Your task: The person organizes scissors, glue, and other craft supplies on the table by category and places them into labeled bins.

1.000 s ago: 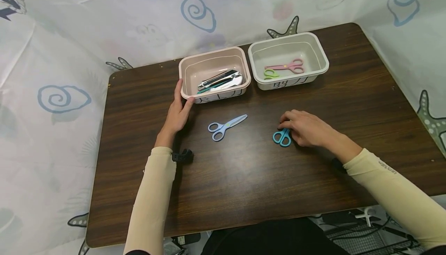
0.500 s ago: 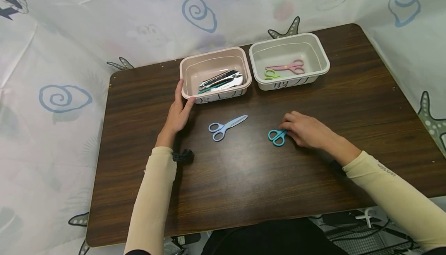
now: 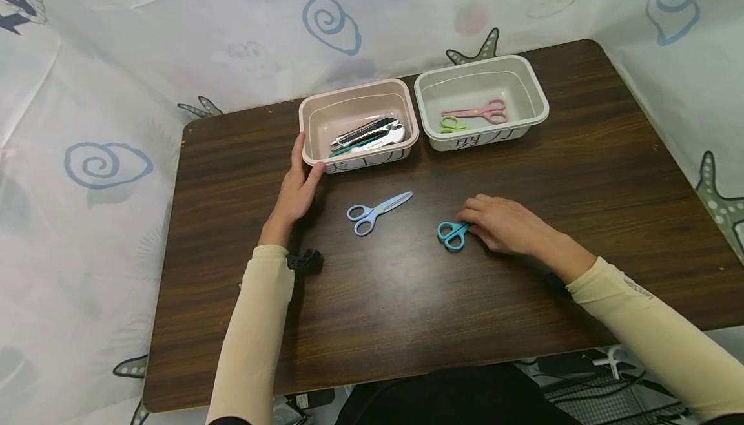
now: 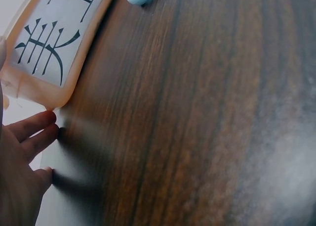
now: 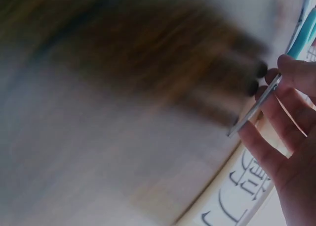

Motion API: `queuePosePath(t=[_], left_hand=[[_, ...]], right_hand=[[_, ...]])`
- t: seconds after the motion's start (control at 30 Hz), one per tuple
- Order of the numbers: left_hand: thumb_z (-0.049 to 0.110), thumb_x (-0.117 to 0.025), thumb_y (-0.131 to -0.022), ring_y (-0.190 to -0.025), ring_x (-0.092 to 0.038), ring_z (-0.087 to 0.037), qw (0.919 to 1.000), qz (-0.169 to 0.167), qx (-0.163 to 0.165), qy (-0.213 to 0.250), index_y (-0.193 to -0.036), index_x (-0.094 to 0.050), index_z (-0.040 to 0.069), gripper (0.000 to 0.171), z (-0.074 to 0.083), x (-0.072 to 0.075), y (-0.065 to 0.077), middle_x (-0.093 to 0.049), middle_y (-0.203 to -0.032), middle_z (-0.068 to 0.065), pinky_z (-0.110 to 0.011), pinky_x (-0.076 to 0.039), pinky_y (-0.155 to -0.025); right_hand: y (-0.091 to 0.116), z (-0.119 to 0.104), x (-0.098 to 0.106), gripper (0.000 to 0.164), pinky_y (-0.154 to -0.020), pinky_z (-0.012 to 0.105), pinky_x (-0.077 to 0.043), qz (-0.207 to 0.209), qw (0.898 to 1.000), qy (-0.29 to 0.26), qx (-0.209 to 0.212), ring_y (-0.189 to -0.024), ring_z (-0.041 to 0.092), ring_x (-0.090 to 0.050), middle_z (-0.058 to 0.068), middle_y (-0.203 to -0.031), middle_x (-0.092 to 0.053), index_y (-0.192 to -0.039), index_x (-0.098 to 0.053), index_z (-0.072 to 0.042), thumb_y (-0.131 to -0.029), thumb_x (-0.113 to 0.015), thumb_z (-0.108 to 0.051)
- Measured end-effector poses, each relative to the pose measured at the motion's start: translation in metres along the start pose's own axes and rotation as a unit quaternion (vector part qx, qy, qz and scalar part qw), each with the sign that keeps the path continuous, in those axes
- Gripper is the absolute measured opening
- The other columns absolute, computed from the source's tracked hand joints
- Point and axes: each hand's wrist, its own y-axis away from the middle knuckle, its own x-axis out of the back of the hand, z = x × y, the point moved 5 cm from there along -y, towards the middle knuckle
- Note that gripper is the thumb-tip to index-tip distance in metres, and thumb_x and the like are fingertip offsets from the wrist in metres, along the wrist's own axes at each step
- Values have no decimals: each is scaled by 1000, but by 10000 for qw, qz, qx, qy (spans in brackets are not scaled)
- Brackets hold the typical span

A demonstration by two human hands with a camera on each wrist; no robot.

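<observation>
My right hand (image 3: 504,223) pinches a pair of teal-handled scissors (image 3: 452,235) by the blade end, the loops pointing left. In the right wrist view the metal blades (image 5: 254,110) show between thumb and fingers, with the teal handle (image 5: 302,35) beyond. A pair of light blue scissors (image 3: 379,212) lies on the table between the hands. My left hand (image 3: 295,196) rests against the near left corner of a pink bin (image 3: 308,121), fingers fairly straight. That bin holds several utility knives (image 3: 372,135).
A grey-white bin (image 3: 526,82) right of the pink one contains pink scissors (image 3: 476,111) and a green-handled item (image 3: 450,123). Both bins carry front labels and stand at the back of the dark wooden table (image 3: 372,321). A patterned curtain (image 3: 232,31) rises behind.
The teal scissors have turned and shifted left and slightly toward the body with my right hand, which has taken hold of them. My left hand stays at the pink bin.
</observation>
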Motion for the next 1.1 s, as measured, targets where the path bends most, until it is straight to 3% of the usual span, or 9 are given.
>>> queuePosePath(t=[0.33, 0.63, 0.87, 1.1], left_hand=[[53, -47, -100, -139, -34, -27, 10000, -16, 9, -10, -156, -4, 43, 72, 0, -2, -1, -24, -160, 1, -53, -26, -111], [54, -47, -99, -139, -35, -29, 10000, 8, 54, 1, -156, -4, 44, 72, -2, 0, -1, -26, -159, -2, -54, -26, -110], [53, -47, -99, -139, -33, -28, 10000, -51, 60, 5, -156, -4, 44, 72, -2, -1, -2, -25, -160, -1, -54, -25, -111], [54, -47, -99, -139, -34, -30, 10000, -31, 92, -10, -155, -3, 46, 72, -2, 0, -1, -24, -160, -3, -55, -26, -110]], right_hand=[[-7, -4, 11, 23, -76, 35, -50, -20, 10000, 60, -21, -87, 15, -56, 0, -96, -62, -111, -68, -9, -89, -71, -5], [-14, 11, 37, 25, -65, 33, -49, 338, 9994, -52, -92, -74, 9, -54, -4, -94, -57, -106, -67, -13, -86, -70, 3], [-20, 25, 61, 28, -61, 33, -44, 996, 9948, -191, -20, -70, 10, -49, -1, -92, -56, -103, -67, -10, -84, -65, 11], [-34, 43, 88, 21, -70, 40, -45, 1581, 9867, 35, -387, -77, 19, -55, 5, -96, -63, -103, -69, -7, -87, -66, 6]])
